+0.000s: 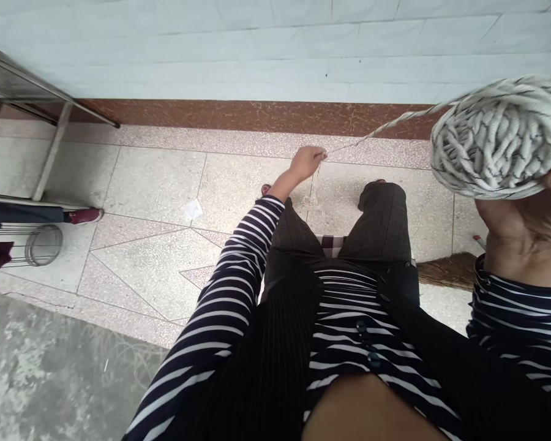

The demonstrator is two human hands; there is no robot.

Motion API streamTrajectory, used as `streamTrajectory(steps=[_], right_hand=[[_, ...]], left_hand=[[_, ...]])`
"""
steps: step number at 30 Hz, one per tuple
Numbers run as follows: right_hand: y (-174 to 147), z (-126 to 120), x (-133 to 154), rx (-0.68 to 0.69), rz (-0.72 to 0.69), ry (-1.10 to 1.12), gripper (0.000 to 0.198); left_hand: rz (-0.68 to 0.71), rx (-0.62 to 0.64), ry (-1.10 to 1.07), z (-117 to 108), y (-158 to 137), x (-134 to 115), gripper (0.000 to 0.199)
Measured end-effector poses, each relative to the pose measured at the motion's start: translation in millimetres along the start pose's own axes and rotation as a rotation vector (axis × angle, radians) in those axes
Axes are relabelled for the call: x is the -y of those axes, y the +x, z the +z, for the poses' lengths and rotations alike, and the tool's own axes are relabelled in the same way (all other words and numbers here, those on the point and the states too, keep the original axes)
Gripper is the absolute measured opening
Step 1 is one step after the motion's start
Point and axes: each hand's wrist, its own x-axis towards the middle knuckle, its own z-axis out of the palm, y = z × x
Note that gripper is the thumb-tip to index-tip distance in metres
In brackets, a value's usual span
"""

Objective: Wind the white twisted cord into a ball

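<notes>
Cord ball (500, 144), one, sat in right hand (526, 236), palm supporting underside. Left hand (307, 162) pinched the one strand (406, 116) running from it, stretched fairly straight. Ball: pale grey, dark flecks, thick overlapping loops, raised at wearer's right. Farther out, on floor (156, 177): one broom (445, 271), one white scrap (193, 210), one maroon shoe (85, 215) on another person's foot.

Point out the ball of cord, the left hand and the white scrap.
Ball of cord (500, 141): head view, middle of its wound strands.
Left hand (305, 162): head view, back of the hand.
White scrap (193, 210): head view, its middle.
</notes>
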Motion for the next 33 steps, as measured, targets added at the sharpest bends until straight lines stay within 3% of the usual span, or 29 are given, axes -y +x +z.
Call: streamTrajectory(steps=[4,6,9,12,14,17,20,23,29,33], right_hand=[[-6,2,6,-0.321,-0.138,0.072,0.078],[-4,5,8,-0.342,-0.143,0.071,0.078],[2,7,8,-0.324,-0.193,0.150,0.075],[6,3,4,-0.356,-0.254,0.271,0.068],[7,-1,-2,-0.366,-0.292,0.343,0.066],[7,-4,-11,-0.371,-0.342,0.445,0.072],[8,-6,-15,-0.388,-0.338,0.486,0.067],[12,-7,-16,-0.354,-0.359,0.520,0.059],[18,-10,-20,-0.350,-0.380,0.587,0.058],[15,-8,-22,-0.349,-0.329,0.503,0.058]], left_hand=[[0.079,-0.045,-0.020,-59,40,-66,0.035],[0.221,-0.107,0.074,-90,54,-102,0.036],[0.473,-0.184,0.223,-129,63,-148,0.055],[0.561,-0.181,0.246,-148,57,-173,0.076],[0.515,-0.167,0.141,-151,46,-179,0.063],[0.423,-0.113,-0.079,-147,22,-179,0.027],[0.392,-0.017,-0.124,-151,2,-177,0.026],[0.366,-0.027,-0.002,-166,3,-177,0.026],[0.161,-0.174,0.749,-189,55,-181,0.038],[0.235,-0.240,0.619,-167,78,-187,0.038]])
